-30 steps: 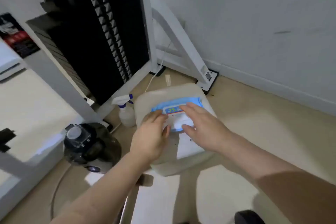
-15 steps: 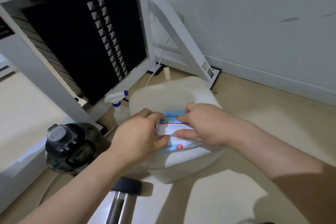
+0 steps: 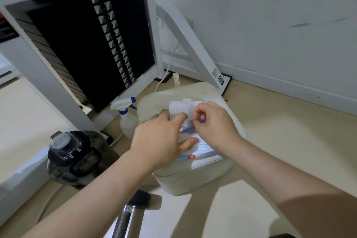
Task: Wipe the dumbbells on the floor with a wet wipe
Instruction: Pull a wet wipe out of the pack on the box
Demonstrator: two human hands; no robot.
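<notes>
**Both hands on wipe pack, dumbbell untouched on floor**

While the left hand (image 3: pixel 162 141) presses flat on the wet wipe pack (image 3: pixel 185 108), fingers spread, thumb down near the pack's front edge, it pins rather than clasps anything. Right hand (image 3: pixel 214 123) has its fingers curled in, thumb and forefinger pinched tight at the opening in the middle of the pack; what sits between the tips is too small and blurred to name, could be the flap or a wipe edge. The flap on the pack's top is peeled back toward the wall, white underside up.

Pack lies on a cream padded stool (image 3: pixel 193 181), which stands on the beige floor (image 3: pixel 280 141).

Dumbbell (image 3: pixel 133 210): on the floor just in front of the stool, near the bottom edge of the head view, under the left forearm. One dark end and the metal handle show; rest is cut off. Neither hand touches it.

Left of the stool: a spray bottle (image 3: pixel 126 120) with white-and-blue trigger, just beside the stool's side. Further left, a dark jug with a clear lid (image 3: pixel 71 152). Behind both, a black weight stack (image 3: pixel 92 40) in a white frame (image 3: pixel 154 35), against the white wall (image 3: pixel 270 15).
</notes>
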